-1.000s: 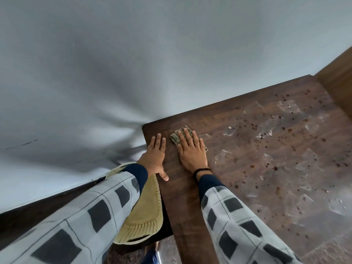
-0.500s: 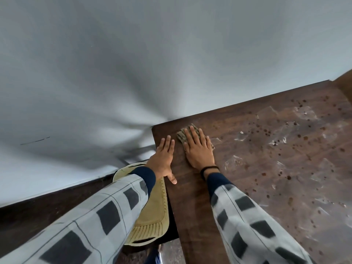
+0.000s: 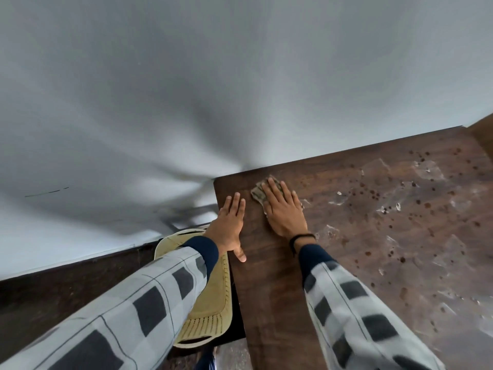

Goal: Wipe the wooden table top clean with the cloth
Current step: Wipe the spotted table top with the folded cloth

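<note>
— Where's the cloth (image 3: 257, 194)?
— Under my right hand (image 3: 284, 213), straight fingers pressing it at the far corner of the surface (image 3: 266, 289). My left hand (image 3: 230, 227) lies flat alongside. Nothing grips it, so I fear it could bunch and smear the spots (image 3: 373, 194).

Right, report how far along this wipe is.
Done: the strip of table top nearest the left edge looks spot-free. In hand: the right hand presses the cloth near the far left corner; the left hand rests beside it. Left: the dark spots and whitish smears across the right side.
</note>
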